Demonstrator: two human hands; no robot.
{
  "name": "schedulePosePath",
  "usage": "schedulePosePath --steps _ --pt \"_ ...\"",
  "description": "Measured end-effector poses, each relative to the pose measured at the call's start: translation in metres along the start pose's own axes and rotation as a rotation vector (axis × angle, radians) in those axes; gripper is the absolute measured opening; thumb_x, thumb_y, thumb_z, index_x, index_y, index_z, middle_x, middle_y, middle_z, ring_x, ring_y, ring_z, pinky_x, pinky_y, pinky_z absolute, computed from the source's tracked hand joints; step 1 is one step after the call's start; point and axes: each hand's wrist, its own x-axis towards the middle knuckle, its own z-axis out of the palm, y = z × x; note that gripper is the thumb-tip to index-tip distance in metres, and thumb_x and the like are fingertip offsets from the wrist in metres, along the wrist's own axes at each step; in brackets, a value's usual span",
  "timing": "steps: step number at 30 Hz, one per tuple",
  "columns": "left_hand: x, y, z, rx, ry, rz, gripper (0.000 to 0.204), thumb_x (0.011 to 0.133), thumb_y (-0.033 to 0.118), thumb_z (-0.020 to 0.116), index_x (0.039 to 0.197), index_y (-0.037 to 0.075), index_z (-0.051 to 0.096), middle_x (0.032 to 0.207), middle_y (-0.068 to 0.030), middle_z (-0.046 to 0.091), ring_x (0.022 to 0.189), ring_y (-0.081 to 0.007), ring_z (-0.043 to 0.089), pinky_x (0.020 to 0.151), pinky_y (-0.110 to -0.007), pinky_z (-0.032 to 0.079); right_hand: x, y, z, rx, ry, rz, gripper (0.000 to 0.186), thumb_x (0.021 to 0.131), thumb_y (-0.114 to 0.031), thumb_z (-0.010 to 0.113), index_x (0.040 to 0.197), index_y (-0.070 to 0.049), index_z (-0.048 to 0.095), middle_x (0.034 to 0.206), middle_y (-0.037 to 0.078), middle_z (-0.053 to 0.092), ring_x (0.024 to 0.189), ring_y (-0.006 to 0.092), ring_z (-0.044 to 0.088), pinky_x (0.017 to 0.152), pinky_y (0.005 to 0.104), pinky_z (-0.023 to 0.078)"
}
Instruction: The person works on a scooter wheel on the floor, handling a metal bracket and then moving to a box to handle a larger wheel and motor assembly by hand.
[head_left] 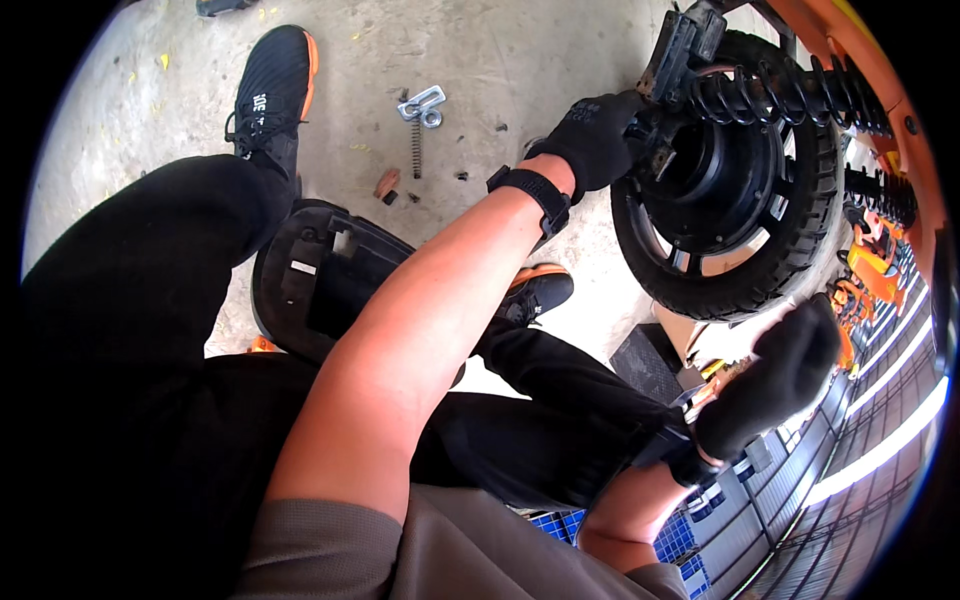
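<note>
Concrete floor (370, 50), pale grey, stained, flecked yellow. Far left: dark shoe (270, 90) with orange sole edge, flat on it. Black plastic housing (275, 270) lies below, partly behind the left forearm. Next, loose on the concrete: brown scrap (387, 182), small coil spring (416, 152), silvery metal bracket (424, 104). Left hand (597, 140), black-gloved, fingers curled at a black clamp (672, 68) beside the wheel; fingertips hidden, cannot tell how closed or what it grips. Wheel (790, 250), knobby black tyre, stands at right, below a black coil shock (790, 98). Right hand (775, 375), gloved, blurred, near tyre's lower edge; opening and any hold cannot be told. Far right: orange machines (868, 275), ribbed wall (850, 470), bright strip light (880, 452).
</note>
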Motion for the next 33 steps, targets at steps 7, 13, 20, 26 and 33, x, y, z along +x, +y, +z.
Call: schedulePosePath --steps 7,13,20,26,33 --pt "-0.001 0.009 -0.005 -0.006 -0.045 -0.059 0.042 0.084 0.021 0.071 0.122 0.009 0.062 0.111 -0.0160 0.070 0.100 -0.0337 0.068 0.089 -0.039 0.053 0.010 0.064 -0.004 0.043 -0.316 0.082 0.073 0.083 -0.009 0.076 0.143 0.001 0.036 0.127 0.014 0.055 0.114 0.0197 0.054 0.099 0.0320 0.044" --pt "-0.003 0.010 -0.006 0.018 -0.031 -0.029 0.042 0.083 0.020 0.071 0.123 0.010 0.062 0.112 -0.0164 0.070 0.101 -0.0345 0.067 0.090 -0.039 0.052 0.009 0.072 0.017 -0.078 -0.170 -0.086 0.043 0.085 -0.010 0.076 0.121 0.000 0.055 0.105 0.006 0.065 0.094 0.0133 0.062 0.082 0.0275 0.051" --pt "-0.004 0.013 -0.007 -0.011 -0.044 -0.057 0.041 0.085 0.011 0.069 0.126 0.010 0.061 0.112 -0.0149 0.070 0.102 -0.0307 0.068 0.092 -0.037 0.053 0.012 0.070 0.015 0.018 -0.196 0.065 0.054 0.080 -0.009 0.078 0.125 0.003 0.050 0.112 0.011 0.063 0.098 0.0161 0.061 0.088 0.0295 0.049" --pt "-0.002 -0.009 -0.008 -0.132 -0.082 -0.161 0.042 0.085 0.010 0.069 0.126 0.008 0.061 0.113 -0.0130 0.070 0.103 -0.0261 0.068 0.090 -0.034 0.053 0.012 0.070 0.014 0.021 -0.241 0.063 0.058 0.082 -0.012 0.078 0.130 0.003 0.048 0.115 0.012 0.063 0.102 0.0181 0.062 0.091 0.0316 0.050" --pt "-0.008 -0.007 0.005 -0.187 0.125 -0.236 0.037 0.085 0.011 0.066 0.121 0.005 0.064 0.109 -0.0151 0.071 0.097 -0.0258 0.069 0.087 -0.035 0.053 0.012 0.069 0.015 -0.001 -0.229 0.008 0.041 0.086 -0.010 0.074 0.121 0.002 0.055 0.105 0.007 0.065 0.092 0.0143 0.062 0.083 0.0284 0.051"
